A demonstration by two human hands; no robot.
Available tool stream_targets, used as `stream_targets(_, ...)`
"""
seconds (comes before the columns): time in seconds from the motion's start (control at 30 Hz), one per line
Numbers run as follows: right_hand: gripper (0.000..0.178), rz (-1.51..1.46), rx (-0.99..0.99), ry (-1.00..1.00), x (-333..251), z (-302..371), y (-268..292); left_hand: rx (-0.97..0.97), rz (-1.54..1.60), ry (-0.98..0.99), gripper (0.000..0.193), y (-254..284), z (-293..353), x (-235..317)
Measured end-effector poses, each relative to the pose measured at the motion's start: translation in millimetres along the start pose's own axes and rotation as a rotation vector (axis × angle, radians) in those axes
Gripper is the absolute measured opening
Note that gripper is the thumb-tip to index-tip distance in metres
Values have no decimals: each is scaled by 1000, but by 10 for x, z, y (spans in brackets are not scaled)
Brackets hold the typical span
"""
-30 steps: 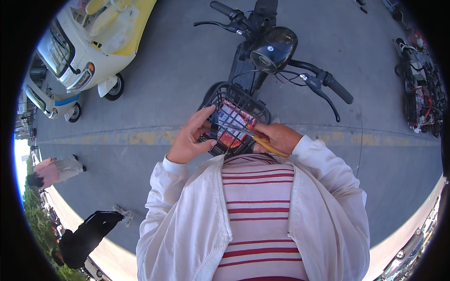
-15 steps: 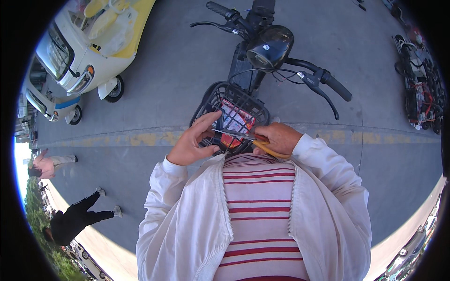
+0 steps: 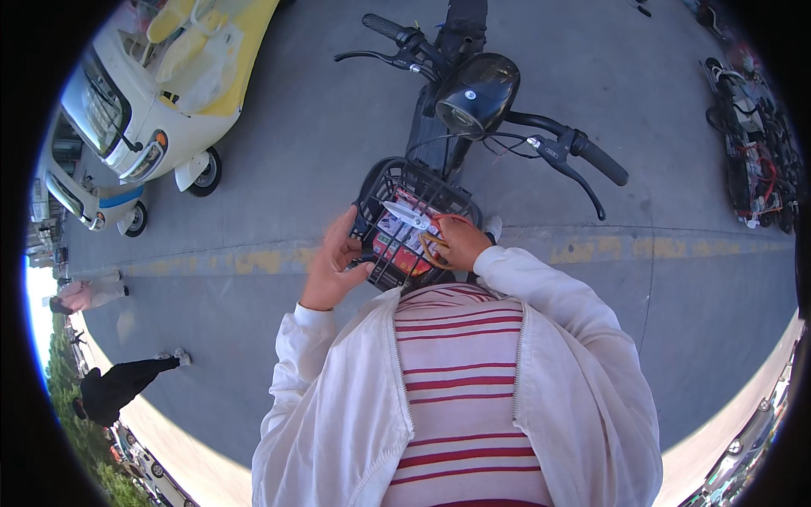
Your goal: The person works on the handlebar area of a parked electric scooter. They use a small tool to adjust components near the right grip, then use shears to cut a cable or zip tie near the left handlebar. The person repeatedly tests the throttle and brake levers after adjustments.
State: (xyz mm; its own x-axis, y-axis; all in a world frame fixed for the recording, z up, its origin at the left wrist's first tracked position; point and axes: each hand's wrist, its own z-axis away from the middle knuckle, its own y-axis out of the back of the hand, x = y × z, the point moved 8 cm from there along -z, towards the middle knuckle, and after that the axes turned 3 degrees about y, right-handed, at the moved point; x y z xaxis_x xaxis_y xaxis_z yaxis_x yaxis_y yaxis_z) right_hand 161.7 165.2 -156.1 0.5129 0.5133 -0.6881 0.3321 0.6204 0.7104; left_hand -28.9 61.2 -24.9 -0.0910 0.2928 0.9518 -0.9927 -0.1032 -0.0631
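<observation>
In my right hand (image 3: 461,244) is a pair of scissors (image 3: 409,215) with orange-and-red handles. Their blades point left and lie over the black wire basket (image 3: 475,209) of a bike. Inside the basket are red and white printed packages (image 3: 402,245). My left hand (image 3: 328,269) is at the basket's left side, thumb and fingers apart, with nothing visible in it. Whether its fingers touch the rim I cannot tell. Beyond the basket are the bike's black headlamp (image 3: 479,91) and handlebar (image 3: 541,125).
A yellow and white three-wheeled vehicle (image 3: 182,101) stands at the far left, with a second white one (image 3: 93,198) behind it. At the right is a heap of bike parts (image 3: 754,156). Two people (image 3: 127,389) are on the left. A worn yellow line (image 3: 270,260) crosses the pavement.
My right hand has moved left and over the basket, bringing the scissors with it. The blades, level across the basket before, now angle up to the left. My left hand has shifted slightly.
</observation>
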Motion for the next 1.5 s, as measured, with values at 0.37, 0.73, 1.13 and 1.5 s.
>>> stream_targets(0.37,52,-1314,-230,-325,-621,-115,344,-345,335,75,94,-400,45,-92)
stream_targets(0.73,15,-1126,-201,-160,-860,-84,713,-504,279,164,90,-495,-20,-12)
stream_targets(1.13,11,-1046,-11,-206,-562,-61,668,-454,300,121,89,-384,-100,-234)
stream_targets(1.5,15,-1469,177,-360,-142,182,611,212,-1011,-50,80,-156,-620,-1163)
